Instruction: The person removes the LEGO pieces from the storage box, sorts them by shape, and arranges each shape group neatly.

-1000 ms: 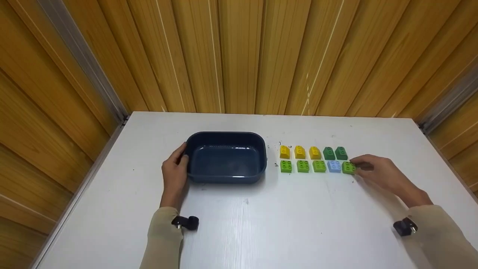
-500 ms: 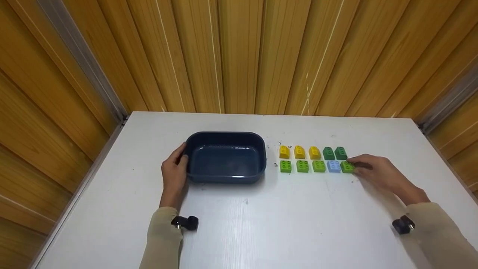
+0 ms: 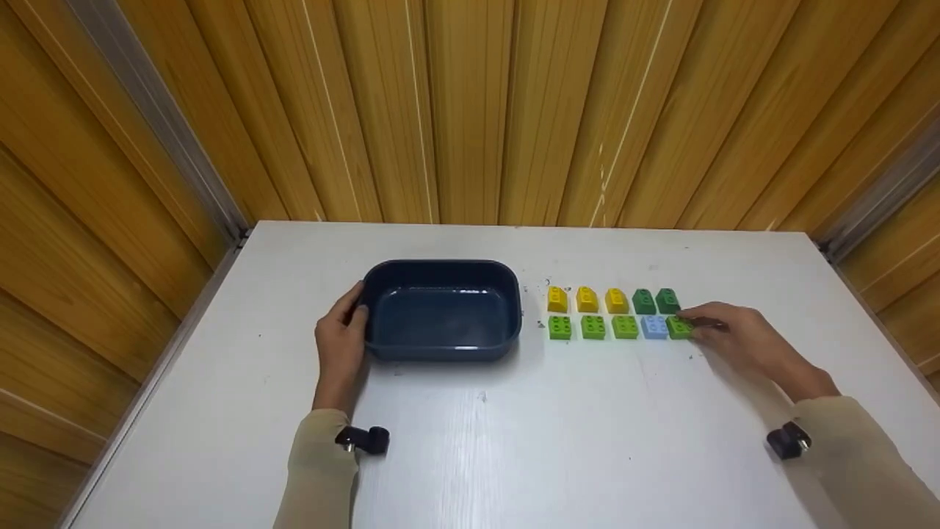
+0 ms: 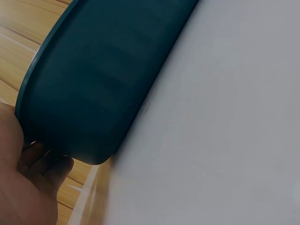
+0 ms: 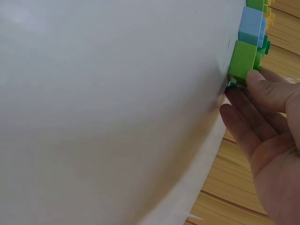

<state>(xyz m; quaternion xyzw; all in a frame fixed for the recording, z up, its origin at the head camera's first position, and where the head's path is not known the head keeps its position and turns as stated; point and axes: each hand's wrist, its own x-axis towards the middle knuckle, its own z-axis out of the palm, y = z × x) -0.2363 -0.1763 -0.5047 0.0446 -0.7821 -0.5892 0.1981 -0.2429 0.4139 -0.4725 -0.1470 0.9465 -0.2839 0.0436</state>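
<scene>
In the head view, my left hand (image 3: 340, 345) holds the left end of a dark blue rectangular bin (image 3: 440, 353). In the left wrist view its fingers (image 4: 60, 171) lie against the outside of the bin's end wall. At the right end of the front row, my right hand (image 3: 749, 345) pinches a lime-green toy building brick (image 3: 678, 328) with thumb and fingers. The brick stands on the table against a light blue brick (image 3: 654, 328). In the right wrist view the thumb (image 5: 262, 86) touches the green brick (image 5: 243, 61); the other fingers are extended below it.
Three more lime-green bricks (image 3: 593, 328) continue the front row leftward. Behind them stand three yellow sloped bricks (image 3: 587, 300) and two dark green sloped bricks (image 3: 644, 301). A white table (image 3: 485, 448) carries everything, with wood-patterned panels (image 3: 470, 110) behind it.
My right hand has slid the end green brick slightly left, closing the narrow gap to the light blue brick. My left hand and the bin have kept their place.
</scene>
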